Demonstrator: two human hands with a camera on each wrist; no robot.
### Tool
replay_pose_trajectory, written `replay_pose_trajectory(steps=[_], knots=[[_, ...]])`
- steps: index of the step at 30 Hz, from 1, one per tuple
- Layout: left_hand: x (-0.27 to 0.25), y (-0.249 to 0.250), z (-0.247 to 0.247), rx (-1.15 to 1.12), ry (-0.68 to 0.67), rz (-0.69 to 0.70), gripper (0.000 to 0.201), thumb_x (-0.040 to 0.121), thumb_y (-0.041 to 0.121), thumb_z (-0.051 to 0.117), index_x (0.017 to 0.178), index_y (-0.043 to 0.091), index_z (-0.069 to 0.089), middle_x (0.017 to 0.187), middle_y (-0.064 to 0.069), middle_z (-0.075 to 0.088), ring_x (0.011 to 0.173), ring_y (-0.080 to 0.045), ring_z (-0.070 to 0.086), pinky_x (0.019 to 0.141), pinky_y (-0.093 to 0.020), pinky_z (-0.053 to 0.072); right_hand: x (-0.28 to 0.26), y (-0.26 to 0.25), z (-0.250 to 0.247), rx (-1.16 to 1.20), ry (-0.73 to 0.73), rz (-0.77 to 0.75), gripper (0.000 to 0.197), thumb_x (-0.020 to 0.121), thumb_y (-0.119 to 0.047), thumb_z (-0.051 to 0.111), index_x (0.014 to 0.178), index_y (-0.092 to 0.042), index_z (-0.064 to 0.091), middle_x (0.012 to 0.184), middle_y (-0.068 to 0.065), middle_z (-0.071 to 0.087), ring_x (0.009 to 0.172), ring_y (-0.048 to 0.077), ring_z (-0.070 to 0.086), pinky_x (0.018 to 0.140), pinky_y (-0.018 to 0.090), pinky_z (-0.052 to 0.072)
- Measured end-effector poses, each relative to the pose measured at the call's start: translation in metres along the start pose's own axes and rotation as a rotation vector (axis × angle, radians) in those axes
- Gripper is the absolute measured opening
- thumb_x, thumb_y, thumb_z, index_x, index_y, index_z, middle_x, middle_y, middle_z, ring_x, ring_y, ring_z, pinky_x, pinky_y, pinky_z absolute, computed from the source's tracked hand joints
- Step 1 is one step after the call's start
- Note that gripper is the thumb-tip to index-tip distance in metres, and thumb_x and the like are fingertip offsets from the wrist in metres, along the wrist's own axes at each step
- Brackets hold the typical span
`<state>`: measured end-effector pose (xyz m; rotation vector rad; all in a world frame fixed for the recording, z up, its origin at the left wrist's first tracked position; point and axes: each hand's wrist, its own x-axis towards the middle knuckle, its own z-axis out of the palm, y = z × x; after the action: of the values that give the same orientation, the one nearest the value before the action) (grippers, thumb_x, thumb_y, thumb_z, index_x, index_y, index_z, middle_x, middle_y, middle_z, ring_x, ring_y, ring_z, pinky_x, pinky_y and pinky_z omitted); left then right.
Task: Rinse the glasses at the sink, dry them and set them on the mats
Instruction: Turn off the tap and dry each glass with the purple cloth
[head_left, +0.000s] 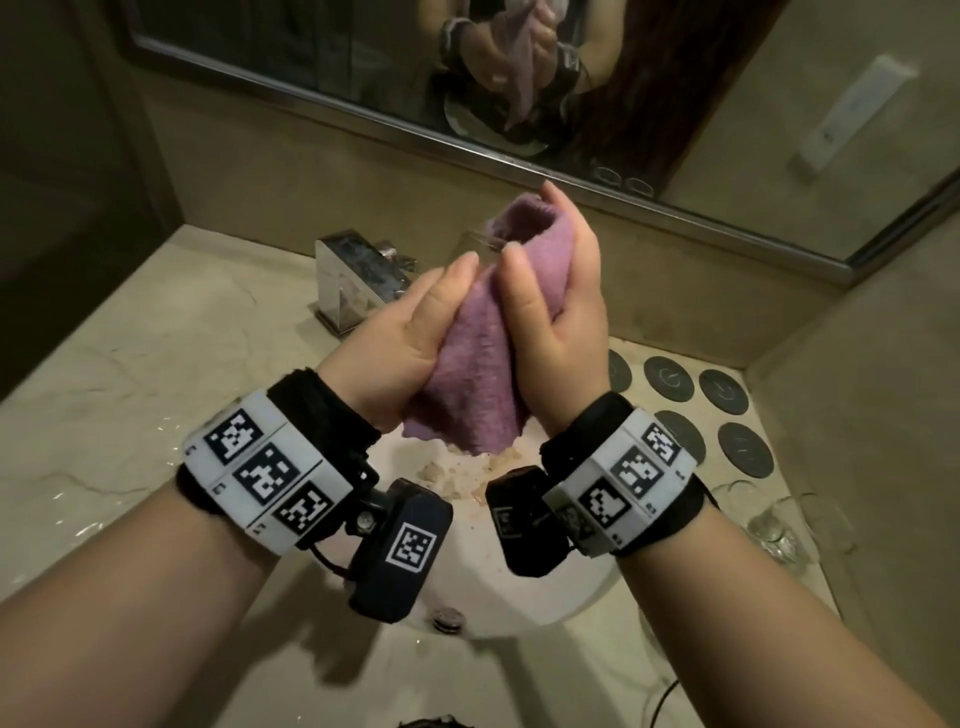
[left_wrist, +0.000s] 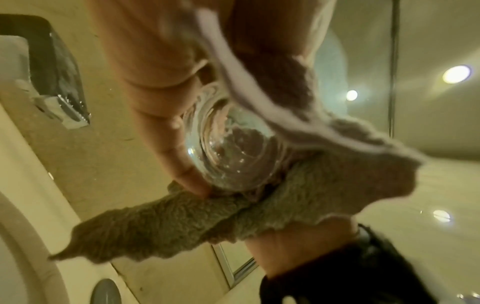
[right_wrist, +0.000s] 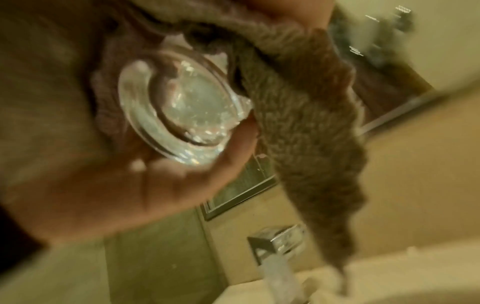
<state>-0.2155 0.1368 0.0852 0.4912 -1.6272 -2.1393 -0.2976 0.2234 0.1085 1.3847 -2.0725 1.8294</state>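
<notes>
Above the sink basin (head_left: 545, 587) both hands work one clear glass (head_left: 471, 248) wrapped in a purple towel (head_left: 478, 374). My left hand (head_left: 441, 312) grips the glass; its thick base (right_wrist: 179, 111) lies against that palm, and its fingers (left_wrist: 161, 98) curl round the wall (left_wrist: 233, 148). My right hand (head_left: 550, 270) grips the towel (right_wrist: 306, 115) bunched over the glass's far end. The towel's tail (left_wrist: 168, 226) hangs down. Several dark round mats (head_left: 670, 379) lie on the counter to the right. Most of the glass is hidden by cloth.
A chrome faucet (head_left: 353, 280) stands behind the basin on the left, just beyond my left hand. More clear glasses (head_left: 779, 519) stand on the counter at the right near the front edge. A mirror (head_left: 467, 78) runs along the back wall.
</notes>
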Motion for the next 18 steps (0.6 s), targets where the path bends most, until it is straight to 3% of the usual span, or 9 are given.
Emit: replay_pose_trajectory(steps=[1, 2, 5, 7, 8, 11, 13, 15, 18], knots=[[0.001, -0.001, -0.001, 0.045, -0.002, 0.027, 0.072, 0.075, 0.069, 0.046, 0.120, 0.014, 0.058, 0.112, -0.011, 0.067, 0.110, -0.021, 0.062, 0.094, -0.035, 0.046, 0.002, 0.000, 0.000, 0.058, 0.001, 0.091, 0.063, 0.085, -0.046, 0.048, 0.136, -0.010, 0.042, 0.130, 0.003, 0.052, 0.118, 0.008, 0.051, 0.103, 0.019, 0.039], [0.003, -0.003, -0.002, 0.064, -0.022, 0.042, 0.073, 0.075, 0.069, 0.046, 0.122, 0.015, 0.057, 0.115, -0.011, 0.065, 0.112, -0.022, 0.061, 0.097, -0.038, 0.044, 0.005, 0.002, 0.000, 0.126, -0.005, 0.182, 0.062, 0.085, -0.049, 0.047, 0.135, -0.012, 0.044, 0.127, 0.004, 0.054, 0.116, 0.009, 0.053, 0.102, 0.021, 0.041], [0.008, -0.003, 0.000, -0.050, -0.108, 0.002, 0.079, 0.075, 0.062, 0.051, 0.132, 0.008, 0.045, 0.121, -0.021, 0.059, 0.114, -0.031, 0.057, 0.091, -0.042, 0.048, 0.008, 0.008, -0.001, 0.423, -0.044, 0.455, 0.080, 0.076, -0.069, 0.050, 0.134, -0.014, 0.046, 0.129, 0.014, 0.057, 0.119, 0.025, 0.056, 0.103, 0.047, 0.044], [0.012, -0.002, 0.001, -0.153, -0.141, -0.022, 0.084, 0.075, 0.059, 0.057, 0.137, 0.006, 0.038, 0.125, -0.024, 0.055, 0.115, -0.032, 0.057, 0.085, -0.039, 0.051, 0.009, 0.006, 0.001, 0.504, -0.077, 0.543, 0.091, 0.076, -0.077, 0.043, 0.133, -0.006, 0.046, 0.125, 0.022, 0.058, 0.114, 0.032, 0.059, 0.100, 0.051, 0.046], [0.014, -0.002, 0.001, -0.174, -0.143, -0.033, 0.089, 0.073, 0.061, 0.062, 0.139, 0.008, 0.036, 0.129, -0.022, 0.053, 0.117, -0.031, 0.056, 0.087, -0.041, 0.051, 0.008, 0.005, 0.002, 0.492, -0.090, 0.552, 0.095, 0.076, -0.079, 0.039, 0.133, -0.003, 0.045, 0.124, 0.023, 0.058, 0.113, 0.033, 0.061, 0.100, 0.051, 0.047], [0.019, -0.003, 0.000, -0.185, -0.121, -0.113, 0.115, 0.050, 0.077, 0.069, 0.141, 0.017, 0.033, 0.137, -0.017, 0.048, 0.121, -0.031, 0.054, 0.097, -0.051, 0.046, 0.008, 0.010, 0.004, 0.413, -0.122, 0.510, 0.112, 0.064, -0.088, 0.045, 0.143, -0.009, 0.032, 0.134, 0.017, 0.052, 0.120, 0.027, 0.056, 0.100, 0.047, 0.047], [0.021, -0.001, -0.001, -0.138, -0.096, -0.185, 0.121, 0.041, 0.084, 0.064, 0.136, 0.013, 0.041, 0.128, -0.016, 0.057, 0.113, -0.029, 0.060, 0.093, -0.049, 0.050, 0.003, 0.011, 0.005, 0.227, -0.124, 0.442, 0.092, 0.078, -0.072, 0.045, 0.149, -0.019, 0.020, 0.146, 0.010, 0.037, 0.129, 0.020, 0.047, 0.104, 0.041, 0.045], [0.023, -0.003, -0.003, -0.095, -0.057, -0.210, 0.110, 0.049, 0.087, 0.056, 0.132, 0.014, 0.047, 0.121, -0.014, 0.063, 0.108, -0.028, 0.064, 0.090, -0.045, 0.052, -0.004, 0.011, 0.005, 0.049, -0.097, 0.336, 0.081, 0.087, -0.054, 0.050, 0.151, -0.020, 0.013, 0.153, 0.006, 0.026, 0.135, 0.015, 0.035, 0.112, 0.034, 0.036], [0.022, -0.005, -0.009, -0.092, -0.007, -0.156, 0.082, 0.074, 0.075, 0.045, 0.132, 0.018, 0.048, 0.121, -0.010, 0.064, 0.112, -0.026, 0.062, 0.088, -0.044, 0.052, -0.008, 0.017, 0.002, -0.121, -0.050, 0.100, 0.087, 0.084, -0.051, 0.054, 0.150, -0.011, 0.014, 0.149, 0.008, 0.030, 0.133, 0.006, 0.031, 0.109, 0.007, 0.021]])
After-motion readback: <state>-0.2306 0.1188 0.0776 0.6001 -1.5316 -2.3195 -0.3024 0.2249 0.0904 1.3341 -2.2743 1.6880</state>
